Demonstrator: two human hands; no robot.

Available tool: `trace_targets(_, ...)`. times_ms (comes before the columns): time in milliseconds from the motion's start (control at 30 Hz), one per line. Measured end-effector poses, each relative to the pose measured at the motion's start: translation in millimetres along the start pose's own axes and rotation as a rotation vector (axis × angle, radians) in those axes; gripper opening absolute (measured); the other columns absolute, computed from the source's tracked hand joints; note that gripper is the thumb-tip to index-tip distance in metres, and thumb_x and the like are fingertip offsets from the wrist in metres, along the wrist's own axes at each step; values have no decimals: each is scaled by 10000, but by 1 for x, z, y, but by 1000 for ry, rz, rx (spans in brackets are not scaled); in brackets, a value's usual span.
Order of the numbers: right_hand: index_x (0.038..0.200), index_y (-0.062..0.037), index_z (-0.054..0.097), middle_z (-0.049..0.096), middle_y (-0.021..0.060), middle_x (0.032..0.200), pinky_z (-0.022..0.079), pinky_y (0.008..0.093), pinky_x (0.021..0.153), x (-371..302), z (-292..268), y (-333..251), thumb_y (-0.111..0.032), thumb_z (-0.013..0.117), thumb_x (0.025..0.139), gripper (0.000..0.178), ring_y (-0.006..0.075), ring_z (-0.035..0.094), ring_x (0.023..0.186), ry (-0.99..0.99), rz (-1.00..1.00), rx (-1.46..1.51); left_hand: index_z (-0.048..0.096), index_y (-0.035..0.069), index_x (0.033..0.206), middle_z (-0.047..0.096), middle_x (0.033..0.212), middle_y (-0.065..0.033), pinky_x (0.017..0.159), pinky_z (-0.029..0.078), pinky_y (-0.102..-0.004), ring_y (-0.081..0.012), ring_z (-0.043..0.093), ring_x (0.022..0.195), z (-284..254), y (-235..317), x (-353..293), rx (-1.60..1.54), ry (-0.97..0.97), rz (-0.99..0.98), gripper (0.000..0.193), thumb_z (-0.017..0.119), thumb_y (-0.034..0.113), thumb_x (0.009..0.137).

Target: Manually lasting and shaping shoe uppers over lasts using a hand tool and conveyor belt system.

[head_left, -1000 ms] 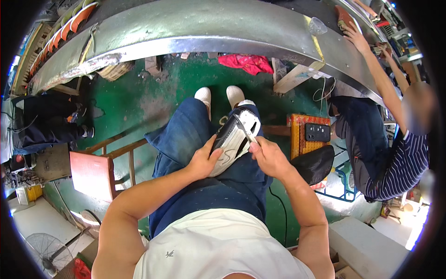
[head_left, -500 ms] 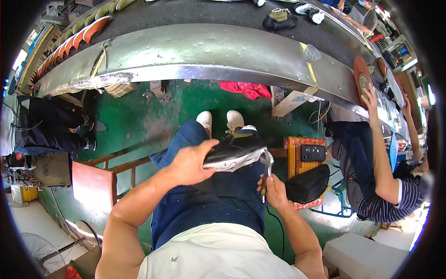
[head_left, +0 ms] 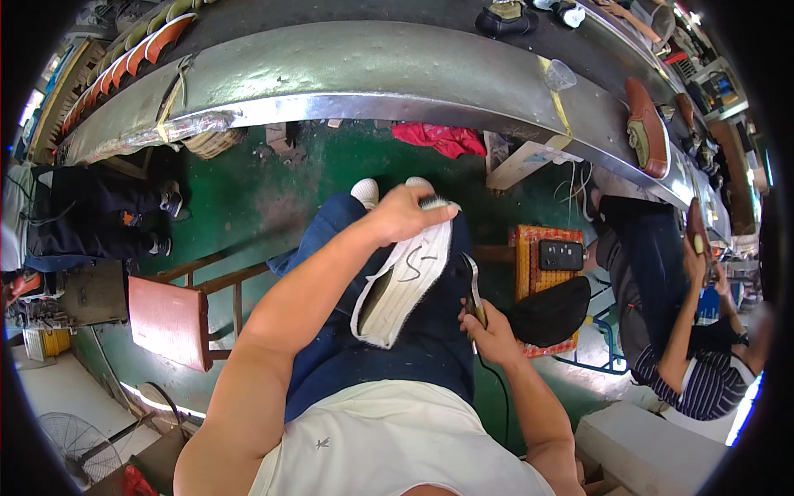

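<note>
My left hand is closed around the far end of a shoe, which lies tilted above my lap. Its whitish underside faces up and bears a dark pen mark; a dark gap shows along its nearer left edge. To its right, my right hand grips a hand tool with a slender, curved metal head pointing away from me. The tool stands apart from the shoe, and my fingers cover most of its handle, so its exact kind is unclear.
A long metal-edged bench spans the far side, with a brown shoe on it. On my right, a black phone and a black pouch rest on a woven seat. A co-worker sits beyond. A padded stool stands left.
My left hand has turned the shoe over from its side, showing its underside, and now holds the far end. The tool has come away from it. The co-worker's brown shoe now rests on the bench.
</note>
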State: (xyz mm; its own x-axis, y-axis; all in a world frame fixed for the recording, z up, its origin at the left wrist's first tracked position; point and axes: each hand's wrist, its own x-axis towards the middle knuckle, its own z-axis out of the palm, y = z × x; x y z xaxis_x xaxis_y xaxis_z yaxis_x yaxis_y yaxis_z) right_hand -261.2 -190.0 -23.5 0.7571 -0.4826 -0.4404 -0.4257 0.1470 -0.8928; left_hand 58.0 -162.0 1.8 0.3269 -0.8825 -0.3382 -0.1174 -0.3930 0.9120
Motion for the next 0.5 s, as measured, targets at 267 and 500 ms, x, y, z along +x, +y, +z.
trace_targets(267,1175,13,579,658,253,1008,505,459,833,3,0,-55,-192,614,960,299,424,653,949,-256,-107,-473,685,17,1196,715,945,-247,763,561,-438,-387,706,860,-1,-46,-114,482,-87,0,365,703,245,912)
trace_targets(500,1166,13,612,679,198,946,542,410,789,32,-6,-99,-221,640,955,316,335,676,880,-532,206,-553,683,39,843,666,723,-210,617,541,-498,-409,665,650,37,-54,-118,569,275,268,183,621,173,950)
